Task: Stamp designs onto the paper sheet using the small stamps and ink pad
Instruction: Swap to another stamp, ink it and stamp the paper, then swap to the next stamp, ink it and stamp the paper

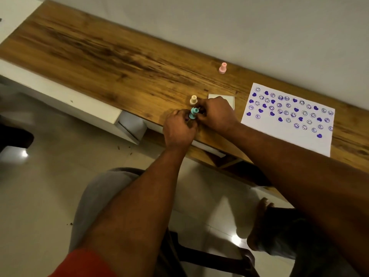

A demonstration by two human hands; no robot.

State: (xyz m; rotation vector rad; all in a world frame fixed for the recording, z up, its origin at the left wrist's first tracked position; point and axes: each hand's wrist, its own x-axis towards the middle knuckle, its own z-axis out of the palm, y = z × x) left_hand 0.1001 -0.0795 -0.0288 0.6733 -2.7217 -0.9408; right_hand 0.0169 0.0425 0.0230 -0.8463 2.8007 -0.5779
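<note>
A white paper sheet (287, 134) lies on the wooden desk (111, 56) at the right, covered with several purple hearts and smiley prints. My left hand (177, 128) and my right hand (217, 114) meet near the desk's front edge around a teal stamp (193, 113) tipped on its side; fingers of both hands close on it. A beige stamp (193, 100) stands upright just behind them. A pink stamp (222, 68) stands alone near the wall. A white square, apparently the ink pad (221, 97), lies behind my right hand, partly hidden.
The desk runs along a pale wall (239, 27). A white cabinet (65, 104) sits below its left part. My knees, a bare foot (257, 222) and a dark stool frame show over the tiled floor (40, 186).
</note>
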